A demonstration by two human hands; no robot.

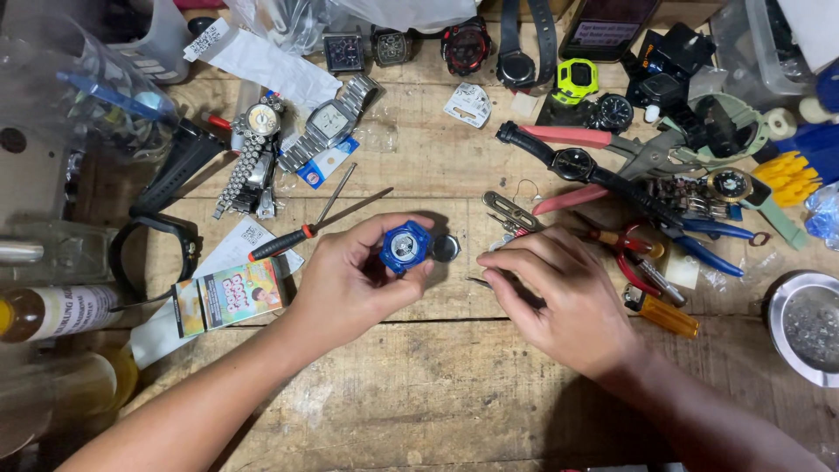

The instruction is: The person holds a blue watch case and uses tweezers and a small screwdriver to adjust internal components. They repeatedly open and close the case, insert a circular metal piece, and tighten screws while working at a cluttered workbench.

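My left hand point(354, 280) grips a small blue watch case point(405, 247) between thumb and fingers, its pale inner face turned up, just above the wooden bench point(419, 385). A round dark metal disc point(446, 248) lies right beside the case, touching it or nearly so. My right hand point(559, 297) sits a little to the right, fingers pinched on a thin dark tool whose tip point(478, 281) points left toward the case; most of the tool is hidden under the hand.
Many watches lie around: silver bracelet watches point(332, 122), a black strap watch point(572, 163), a lime one point(577, 79). A red-handled screwdriver point(306, 229), red pliers point(577, 140), blue-handled pliers point(708, 240), a small box point(229, 295), bottles at left point(52, 310), a metal dish point(808, 328).
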